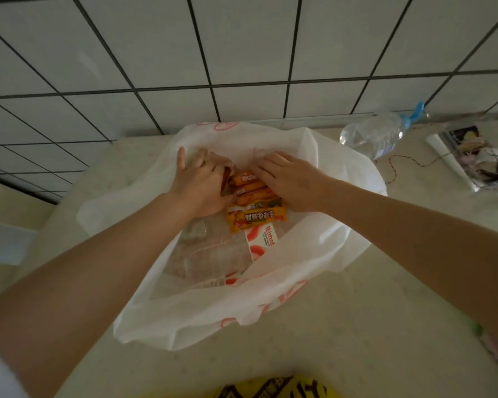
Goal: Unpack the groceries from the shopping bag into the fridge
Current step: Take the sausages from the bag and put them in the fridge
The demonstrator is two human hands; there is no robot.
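Both hands are down inside the wide-open white plastic shopping bag [242, 294] with red print, which lies slumped on the pale speckled countertop [357, 340] at the centre of the frame. The left hand [199, 185] has its fingers curled around the left end of the orange-and-yellow pack of sausages [253, 202]; the right hand [288, 179] lies over the pack's right side with fingers fairly straight, and whether they grip underneath cannot be told. Just below the pack sits a white carton with red lettering [262, 239], and lower left of that a clear plastic-wrapped item [202, 248], both inside the bag and not yet unpacked. No fridge is in view.

The likely trouble: the slick wrapper could slip from a one-sided grip as it lifts, or the thin bag film could cling to the wrists and drag upward, tipping the carton. A snagged rim could also pull the whole bag toward the counter's near edge at the bottom of the frame.

Room is tight upward, where the grey-tiled wall [242, 53] rises close behind the bag. At the upper right a clear plastic water bottle with a blue cap [380, 133] lies beside a thin red cord [397, 168], so lifting straight up and back toward the body looks safest
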